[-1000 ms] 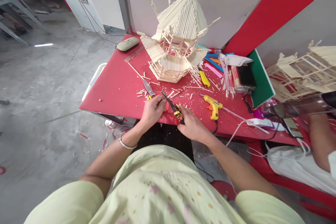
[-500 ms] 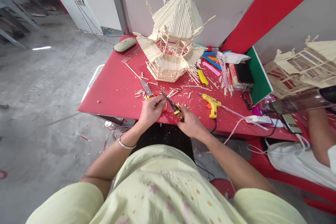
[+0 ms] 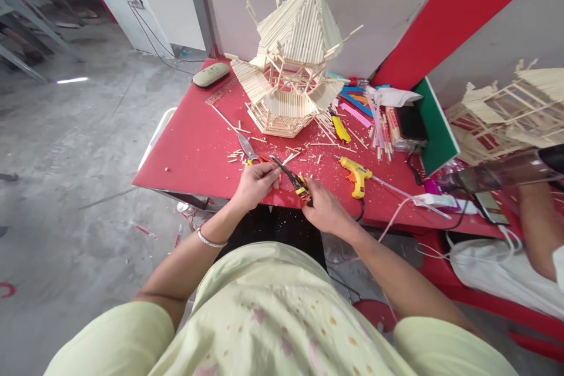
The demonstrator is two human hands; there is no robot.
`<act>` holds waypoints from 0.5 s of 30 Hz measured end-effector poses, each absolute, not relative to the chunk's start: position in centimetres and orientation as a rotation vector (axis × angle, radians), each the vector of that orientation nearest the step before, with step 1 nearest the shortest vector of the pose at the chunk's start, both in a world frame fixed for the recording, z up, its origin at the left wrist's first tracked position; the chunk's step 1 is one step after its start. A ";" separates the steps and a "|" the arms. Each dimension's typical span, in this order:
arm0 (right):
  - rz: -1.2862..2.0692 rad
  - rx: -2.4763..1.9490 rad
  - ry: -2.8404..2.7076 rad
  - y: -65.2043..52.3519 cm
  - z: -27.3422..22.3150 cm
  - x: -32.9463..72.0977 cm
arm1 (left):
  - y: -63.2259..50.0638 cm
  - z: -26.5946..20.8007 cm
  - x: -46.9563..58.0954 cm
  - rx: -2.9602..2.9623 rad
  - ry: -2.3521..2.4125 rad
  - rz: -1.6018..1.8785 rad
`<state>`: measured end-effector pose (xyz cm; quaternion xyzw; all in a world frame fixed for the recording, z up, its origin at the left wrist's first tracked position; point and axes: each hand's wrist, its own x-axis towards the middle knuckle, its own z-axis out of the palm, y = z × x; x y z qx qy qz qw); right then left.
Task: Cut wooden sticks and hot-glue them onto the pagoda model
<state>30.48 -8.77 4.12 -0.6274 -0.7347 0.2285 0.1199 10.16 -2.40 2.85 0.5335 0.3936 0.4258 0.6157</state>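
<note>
My right hand [image 3: 326, 207] is wrapped round the yellow-and-black handles of a pair of pliers [image 3: 294, 177], whose dark jaws point up and left. Close to those jaws, my left hand [image 3: 255, 185] is closed in a pinch on a short wooden stick [image 3: 277, 183], mostly hidden by the fingers. Scissors [image 3: 247, 147] lie just beyond my left hand, blades pointing away, their handles partly covered. Past both hands stands a tiered pagoda model [image 3: 293, 70] built of thin wooden sticks, with cut stick pieces [image 3: 235, 156] scattered before it.
A yellow glue gun [image 3: 356, 175] lies on the red table [image 3: 189, 147] right of my hands, its cord hanging over the edge. Behind it are a yellow utility knife [image 3: 341, 128] and bundled sticks [image 3: 382, 138]. An eyeglass case [image 3: 211, 75] sits back left. A co-worker's arm [image 3: 535, 223] shows at right.
My right hand and the pliers have shifted very slightly to the right. My left hand keeps its pinch in nearly the same place.
</note>
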 end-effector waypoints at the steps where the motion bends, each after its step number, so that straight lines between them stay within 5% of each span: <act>1: 0.683 -1.831 -2.145 -8.8 4.0 30.6 | -2.4 2.8 10.2 1.217 0.904 0.979; 10: 1.029 -1.787 -1.936 -9.3 4.9 32.0 | -1.0 2.5 9.1 1.556 1.020 1.019; 15: 1.877 -1.358 -1.191 -10.0 5.0 31.3 | 1.4 2.1 9.2 1.783 0.894 1.103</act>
